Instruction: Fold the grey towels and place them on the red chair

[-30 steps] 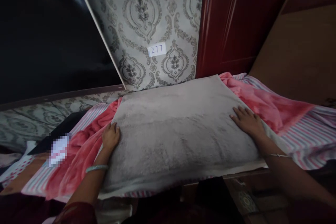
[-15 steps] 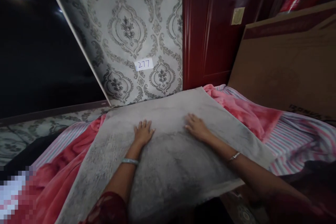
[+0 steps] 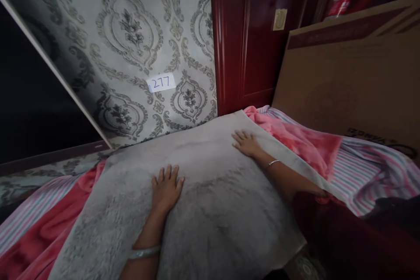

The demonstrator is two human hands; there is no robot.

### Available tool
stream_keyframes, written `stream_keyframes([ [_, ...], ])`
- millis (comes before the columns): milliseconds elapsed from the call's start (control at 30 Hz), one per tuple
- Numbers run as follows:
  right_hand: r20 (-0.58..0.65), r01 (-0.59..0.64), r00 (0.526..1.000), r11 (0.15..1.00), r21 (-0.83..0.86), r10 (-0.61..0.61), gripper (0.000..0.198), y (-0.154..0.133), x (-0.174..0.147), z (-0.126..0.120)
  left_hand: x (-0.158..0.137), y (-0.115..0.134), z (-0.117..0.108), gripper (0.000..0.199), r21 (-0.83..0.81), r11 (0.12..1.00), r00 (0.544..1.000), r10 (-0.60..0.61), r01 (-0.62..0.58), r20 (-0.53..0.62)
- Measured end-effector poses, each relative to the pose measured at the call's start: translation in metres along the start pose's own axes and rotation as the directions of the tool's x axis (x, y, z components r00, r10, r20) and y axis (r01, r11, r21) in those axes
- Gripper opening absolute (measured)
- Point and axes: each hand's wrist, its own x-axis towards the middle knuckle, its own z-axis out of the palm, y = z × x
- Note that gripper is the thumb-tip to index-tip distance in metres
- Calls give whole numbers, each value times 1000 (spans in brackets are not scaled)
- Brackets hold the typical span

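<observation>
1. Room: patterned wallpaper [image 3: 131, 26] on the far side with a "277" label [image 3: 161, 82], dark screen [image 3: 33, 96] on the left, dark red panel [image 3: 246, 61] right of the wallpaper, cardboard box [image 3: 348, 74] far right.

2. The grey cloth [image 3: 210, 227] lies spread across the middle of my view, its far edge up by the foot of the wallpaper. Red-pink fabric shows along its left [image 3: 55, 223] and right [image 3: 305, 148] sides; striped cloth [image 3: 357, 168] lies beyond that on the right, with more stripes on the left.

3. Left hand [image 3: 166, 190]: palm down on the grey cloth, left of its middle, fingers fanned apart, nothing gripped. Bracelet [image 3: 144, 252] on that wrist.

4. Right hand [image 3: 246, 143]: farther off, near the cloth's far-right corner, also palm down with fingers apart, nothing gripped. The two hands are well apart. I can't tell how hard either one presses.

5. Done, as I judge it: grey cloth opened out, no fold doubled over in the part I see; far edge and right edge run fairly straight.

6. Left, as I judge it: shallow creases and darker ruffled patches through the middle and near part; far strip looks smoother. Near-left corner falls outside my view, so I can't call that one.
</observation>
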Motion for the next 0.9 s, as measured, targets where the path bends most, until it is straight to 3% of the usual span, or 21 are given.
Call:
stream_keyframes([
  [67, -15, -160, 987, 987, 4, 161, 65, 27, 3, 4, 1, -2, 5, 63, -7, 1000, 1000, 10, -10, -20],
  [167, -41, -236, 971, 972, 19, 237, 68, 46, 4, 10, 2, -4, 9, 62, -15, 1000, 999, 15, -15, -47],
  [267, -27, -236, 971, 972, 15, 236, 67, 47, 5, 6, 1, -1, 7, 62, -18, 1000, 999, 7, -7, -38],
  [367, 22, -253, 967, 967, 32, 253, 65, 24, 6, -6, -1, 2, 2, 63, -26, 1000, 1000, -2, 2, -5],
  [433, -7, -136, 991, 989, 49, 137, 63, -10, 3, -10, -3, 2, 1, 64, -45, 999, 1000, -13, 13, -1],
  [500, -46, 156, 987, 986, 67, -153, 62, -57, -5, -6, -3, 1, 2, 67, -62, 997, 998, -44, 41, -46],
  [567, -24, 426, 904, 895, 134, -427, 64, -105, -13, 4, -3, 0, 5, 69, -69, 995, 992, -76, 69, -101],
  [633, 6, 607, 788, 778, 166, -616, 63, -142, -15, 13, -4, -1, 7, 67, -64, 995, 991, -83, 76, -108],
  [700, 34, 683, 718, 713, 160, -695, 61, -159, -6, 18, -4, -2, 7, 65, -47, 996, 994, -77, 74, -75],
  [733, 39, 689, 714, 711, 140, -699, 61, -158, 3, 19, -4, -2, 7, 65, -38, 996, 995, -77, 75, -60],
  [800, 29, 639, 766, 765, 79, -643, 60, -145, 26, 16, -4, -1, 6, 66, -24, 996, 995, -83, 82, -49],
  [900, -20, 423, 906, 906, 5, -423, 61, -109, 59, 11, -5, -1, 6, 66, -21, 996, 996, -84, 84, -35],
])
